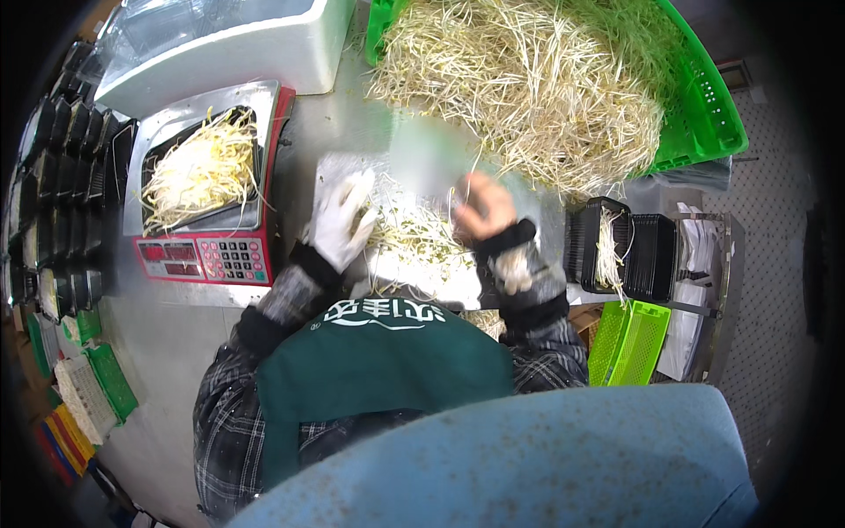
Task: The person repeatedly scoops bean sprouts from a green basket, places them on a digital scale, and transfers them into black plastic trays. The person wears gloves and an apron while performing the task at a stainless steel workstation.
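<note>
My left hand (343,218), in a white glove, rests at the left edge of a loose scatter of bean sprouts (422,247) on the metal table. Its thumb and fingers are apart, with nothing seen between them. My right hand (487,206) is bare and blurred, its fingers curled at the scatter's right side. Thin sprout strands show by its fingertips; whether they are gripped is unclear. Beyond the hands, a large heap of sprouts (528,86) spills from a green plastic crate (709,125). A black tray of sprouts (201,171) sits on a red digital scale (201,259) at left.
A white foam box (218,63) with clear plastic lids stands at the back left. Filled black trays (63,178) are stacked along the left edge. At right are nested black trays (650,254), a few sprouts on one stack, and a lime-green basket (627,346) lower down.
</note>
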Demonstrator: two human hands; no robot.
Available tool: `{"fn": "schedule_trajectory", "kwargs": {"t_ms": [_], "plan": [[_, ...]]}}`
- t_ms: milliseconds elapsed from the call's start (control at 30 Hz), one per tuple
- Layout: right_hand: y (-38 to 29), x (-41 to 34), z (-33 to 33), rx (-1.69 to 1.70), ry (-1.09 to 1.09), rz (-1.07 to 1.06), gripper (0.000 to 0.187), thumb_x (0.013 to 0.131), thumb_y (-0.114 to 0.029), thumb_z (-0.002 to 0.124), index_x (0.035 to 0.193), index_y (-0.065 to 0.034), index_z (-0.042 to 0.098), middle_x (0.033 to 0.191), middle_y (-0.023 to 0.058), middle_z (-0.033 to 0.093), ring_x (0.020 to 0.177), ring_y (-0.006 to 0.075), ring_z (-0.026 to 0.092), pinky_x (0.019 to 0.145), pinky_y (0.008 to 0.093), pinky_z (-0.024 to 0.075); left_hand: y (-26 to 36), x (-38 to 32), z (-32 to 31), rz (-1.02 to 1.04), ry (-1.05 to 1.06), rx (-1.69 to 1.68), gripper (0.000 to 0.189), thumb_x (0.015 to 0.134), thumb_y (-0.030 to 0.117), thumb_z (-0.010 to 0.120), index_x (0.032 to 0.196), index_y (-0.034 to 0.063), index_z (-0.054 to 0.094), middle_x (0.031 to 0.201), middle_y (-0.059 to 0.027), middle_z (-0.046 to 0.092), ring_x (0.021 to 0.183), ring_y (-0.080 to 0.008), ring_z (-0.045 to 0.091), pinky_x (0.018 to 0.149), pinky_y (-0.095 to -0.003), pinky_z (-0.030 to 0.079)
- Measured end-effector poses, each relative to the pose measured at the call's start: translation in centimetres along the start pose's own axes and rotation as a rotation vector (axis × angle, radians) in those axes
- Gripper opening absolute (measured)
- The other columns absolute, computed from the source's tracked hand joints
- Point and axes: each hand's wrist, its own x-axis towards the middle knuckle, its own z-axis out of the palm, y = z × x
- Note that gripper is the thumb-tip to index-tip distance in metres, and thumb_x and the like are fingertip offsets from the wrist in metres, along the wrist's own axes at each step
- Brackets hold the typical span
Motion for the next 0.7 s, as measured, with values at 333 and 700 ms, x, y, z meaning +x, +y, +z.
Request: {"fn": "schedule_trajectory", "kwargs": {"t_ms": [333, 700], "plan": [[-2.4, -3.7, 2.1, 0.074, -0.093, 0.054, 0.051, 0.07, -0.028, 0.066, 0.111, -0.002, 0.052, 0.114, 0.0205, 0.051, 0.105, 0.0354, 0.048, 0.091, 0.0404, 0.0379, 0.1, -1.6, 1.1, 0.232, -0.505, -0.022, 0.068, 0.069, 0.03, 0.066, 0.127, 0.0085, 0.038, 0.122, -0.0153, 0.043, 0.113, -0.0322, 0.039, 0.097, -0.0416, 0.029], [0.1, -6.3, 2.7, -0.043, -0.214, -0.009, 0.07, 0.063, -0.043, 0.068, 0.116, -0.0005, 0.049, 0.122, 0.0239, 0.045, 0.113, 0.0344, 0.044, 0.096, 0.0413, 0.0339, -0.4, -3.6, -2.0, -0.035, -0.409, 0.227, 0.109, 0.05, 0.037, 0.079, 0.135, 0.0055, 0.018, 0.13, -0.0215, 0.028, 0.121, -0.0386, 0.027, 0.101, -0.0441, 0.022]]}}
